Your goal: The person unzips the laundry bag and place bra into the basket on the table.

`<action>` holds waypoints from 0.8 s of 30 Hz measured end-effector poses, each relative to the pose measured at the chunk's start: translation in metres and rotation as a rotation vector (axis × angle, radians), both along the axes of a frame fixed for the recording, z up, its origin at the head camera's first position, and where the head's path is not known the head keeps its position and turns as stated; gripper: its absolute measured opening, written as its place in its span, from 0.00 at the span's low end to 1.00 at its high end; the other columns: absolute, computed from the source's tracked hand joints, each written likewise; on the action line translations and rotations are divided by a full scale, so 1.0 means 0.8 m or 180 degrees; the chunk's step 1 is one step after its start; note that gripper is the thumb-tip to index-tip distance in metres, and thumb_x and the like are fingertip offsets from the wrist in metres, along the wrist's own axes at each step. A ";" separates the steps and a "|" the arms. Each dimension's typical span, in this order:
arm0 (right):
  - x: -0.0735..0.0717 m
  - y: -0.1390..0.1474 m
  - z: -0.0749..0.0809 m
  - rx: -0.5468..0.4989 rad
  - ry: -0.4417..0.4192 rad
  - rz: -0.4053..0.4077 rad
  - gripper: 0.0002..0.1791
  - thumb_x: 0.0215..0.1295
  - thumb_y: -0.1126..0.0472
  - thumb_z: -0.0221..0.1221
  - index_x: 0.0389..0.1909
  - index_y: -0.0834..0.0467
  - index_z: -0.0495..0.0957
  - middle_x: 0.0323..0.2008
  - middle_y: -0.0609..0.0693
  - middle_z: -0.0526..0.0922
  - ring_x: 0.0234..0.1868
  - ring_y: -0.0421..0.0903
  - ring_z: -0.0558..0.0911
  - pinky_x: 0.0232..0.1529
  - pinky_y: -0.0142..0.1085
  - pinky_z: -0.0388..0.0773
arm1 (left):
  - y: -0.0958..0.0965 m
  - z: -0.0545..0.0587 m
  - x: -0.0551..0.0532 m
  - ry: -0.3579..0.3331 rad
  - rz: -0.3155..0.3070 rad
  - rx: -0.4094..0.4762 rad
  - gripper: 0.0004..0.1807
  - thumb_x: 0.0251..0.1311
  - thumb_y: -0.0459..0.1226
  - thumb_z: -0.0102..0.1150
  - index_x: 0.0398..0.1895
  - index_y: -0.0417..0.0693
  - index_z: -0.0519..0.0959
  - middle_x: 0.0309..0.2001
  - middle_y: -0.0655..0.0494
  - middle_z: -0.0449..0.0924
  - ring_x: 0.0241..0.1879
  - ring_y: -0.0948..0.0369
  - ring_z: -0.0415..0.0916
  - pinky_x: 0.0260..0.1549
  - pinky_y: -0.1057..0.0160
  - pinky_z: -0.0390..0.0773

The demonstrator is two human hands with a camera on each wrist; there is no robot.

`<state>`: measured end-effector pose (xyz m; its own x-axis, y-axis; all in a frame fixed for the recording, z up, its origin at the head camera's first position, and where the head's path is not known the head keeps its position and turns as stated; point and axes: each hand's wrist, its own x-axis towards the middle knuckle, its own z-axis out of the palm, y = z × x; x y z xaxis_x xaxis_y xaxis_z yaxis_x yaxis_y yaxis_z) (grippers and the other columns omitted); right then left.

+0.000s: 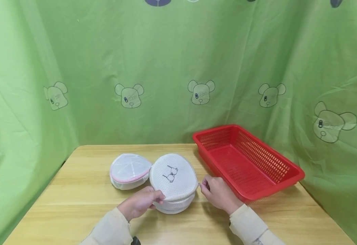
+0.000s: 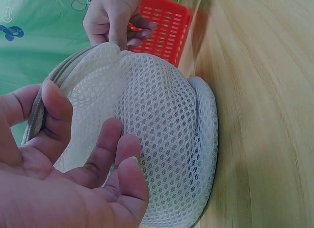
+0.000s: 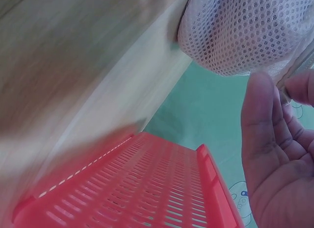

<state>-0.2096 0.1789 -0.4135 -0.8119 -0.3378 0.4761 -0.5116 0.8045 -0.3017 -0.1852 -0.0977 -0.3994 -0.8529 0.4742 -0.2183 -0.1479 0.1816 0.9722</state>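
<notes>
A white mesh bra wash bag (image 1: 174, 178), its lid printed with a small bra drawing, stands on the wooden table. My left hand (image 1: 144, 201) pinches its zipped rim at the near left between thumb and index finger; the other fingers curl loosely beside the mesh (image 2: 167, 135). At the bag's right side my right hand (image 1: 218, 191) pinches the zipper's end, where a small pull shows by the fingertips. To the left, touching or nearly touching that bag, sits a second white wash bag (image 1: 130, 170) with a pink zipper edge. The bag's inside is hidden in the head view.
A red plastic basket (image 1: 248, 163) with slotted walls stands at the right of the table (image 1: 83, 190), close beside my right hand. Nothing shows inside it. A green curtain (image 1: 166, 119) with bear drawings hangs behind and at both sides.
</notes>
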 end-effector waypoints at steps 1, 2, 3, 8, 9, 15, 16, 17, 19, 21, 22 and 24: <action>0.000 0.000 0.000 -0.0005 -0.0009 0.0001 0.09 0.56 0.69 0.62 0.23 0.56 0.73 0.16 0.40 0.68 0.18 0.34 0.66 0.19 0.28 0.67 | 0.000 -0.001 0.000 0.0002 -0.0002 0.0002 0.14 0.59 0.35 0.50 0.14 0.52 0.70 0.23 0.60 0.71 0.35 0.61 0.65 0.35 0.63 0.63; 0.000 -0.001 0.000 -0.0009 -0.0016 0.0001 0.09 0.56 0.69 0.62 0.23 0.56 0.73 0.16 0.40 0.68 0.18 0.34 0.66 0.19 0.28 0.67 | -0.001 -0.002 0.000 0.0005 -0.0004 0.0001 0.14 0.59 0.35 0.50 0.14 0.52 0.70 0.23 0.60 0.71 0.35 0.61 0.65 0.35 0.63 0.63; 0.001 -0.001 0.000 -0.0009 -0.0011 0.0002 0.09 0.56 0.69 0.62 0.23 0.56 0.73 0.16 0.40 0.68 0.18 0.34 0.66 0.19 0.28 0.67 | -0.001 -0.002 0.000 0.0007 -0.0008 0.0003 0.14 0.59 0.35 0.50 0.14 0.52 0.70 0.23 0.60 0.71 0.35 0.60 0.65 0.35 0.63 0.63; 0.000 0.000 0.000 0.0002 0.0014 -0.0010 0.09 0.55 0.69 0.62 0.23 0.56 0.73 0.16 0.40 0.68 0.17 0.34 0.65 0.18 0.27 0.66 | -0.001 -0.001 0.000 0.0008 -0.0027 0.0005 0.14 0.59 0.35 0.50 0.14 0.52 0.70 0.23 0.61 0.70 0.35 0.60 0.65 0.35 0.63 0.64; -0.001 0.000 0.000 0.0005 0.0015 -0.0010 0.09 0.55 0.69 0.62 0.23 0.56 0.73 0.16 0.40 0.68 0.17 0.34 0.65 0.18 0.27 0.66 | -0.002 0.000 0.001 0.0005 -0.0030 0.0008 0.14 0.59 0.35 0.50 0.14 0.52 0.70 0.23 0.61 0.70 0.35 0.60 0.65 0.35 0.63 0.63; -0.002 0.001 0.001 0.0019 -0.0029 -0.0018 0.09 0.56 0.69 0.62 0.23 0.57 0.73 0.16 0.40 0.68 0.17 0.34 0.65 0.18 0.27 0.66 | -0.002 -0.001 0.001 0.0017 -0.0052 0.0021 0.15 0.59 0.34 0.50 0.14 0.52 0.70 0.22 0.61 0.70 0.34 0.61 0.64 0.35 0.63 0.63; -0.002 0.001 0.001 0.0021 -0.0036 -0.0017 0.09 0.56 0.68 0.62 0.23 0.57 0.73 0.16 0.40 0.68 0.17 0.34 0.65 0.18 0.27 0.66 | -0.003 -0.001 0.000 0.0020 -0.0062 0.0019 0.15 0.59 0.34 0.50 0.14 0.52 0.70 0.22 0.61 0.70 0.34 0.61 0.64 0.35 0.63 0.63; -0.002 0.001 0.001 0.0025 -0.0040 -0.0016 0.09 0.57 0.68 0.62 0.23 0.57 0.73 0.16 0.40 0.68 0.16 0.34 0.65 0.17 0.27 0.66 | -0.003 -0.001 0.000 0.0021 -0.0071 0.0016 0.15 0.59 0.35 0.49 0.14 0.52 0.69 0.22 0.61 0.70 0.34 0.60 0.64 0.35 0.63 0.63; -0.003 0.001 0.002 0.0024 -0.0040 -0.0002 0.09 0.57 0.69 0.62 0.23 0.57 0.73 0.16 0.40 0.67 0.16 0.34 0.65 0.17 0.27 0.65 | -0.003 -0.002 -0.001 0.0018 -0.0082 0.0009 0.15 0.59 0.35 0.49 0.14 0.51 0.70 0.22 0.61 0.70 0.34 0.60 0.64 0.35 0.62 0.63; -0.003 0.001 0.003 0.0030 -0.0014 0.0010 0.09 0.57 0.69 0.63 0.23 0.57 0.73 0.16 0.40 0.67 0.16 0.34 0.64 0.17 0.27 0.65 | -0.003 -0.002 -0.002 0.0010 -0.0090 0.0000 0.15 0.60 0.35 0.49 0.14 0.51 0.69 0.23 0.60 0.69 0.34 0.60 0.64 0.36 0.62 0.63; -0.003 0.001 0.003 0.0026 -0.0002 0.0017 0.09 0.57 0.69 0.63 0.23 0.57 0.73 0.16 0.40 0.67 0.16 0.34 0.64 0.17 0.27 0.65 | -0.003 -0.002 -0.002 0.0005 -0.0093 -0.0006 0.15 0.60 0.35 0.49 0.14 0.51 0.69 0.23 0.60 0.69 0.35 0.60 0.64 0.36 0.62 0.63; -0.003 0.001 0.003 0.0025 0.0028 0.0026 0.10 0.56 0.69 0.63 0.22 0.56 0.72 0.15 0.40 0.67 0.16 0.33 0.64 0.17 0.27 0.65 | -0.003 -0.003 -0.002 -0.0001 -0.0102 -0.0008 0.15 0.60 0.35 0.49 0.14 0.51 0.69 0.23 0.60 0.69 0.35 0.60 0.64 0.37 0.61 0.63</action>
<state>-0.2122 0.1796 -0.4112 -0.8049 -0.3483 0.4805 -0.5209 0.8026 -0.2907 -0.1869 -0.1005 -0.4015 -0.8373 0.5006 -0.2198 -0.1424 0.1885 0.9717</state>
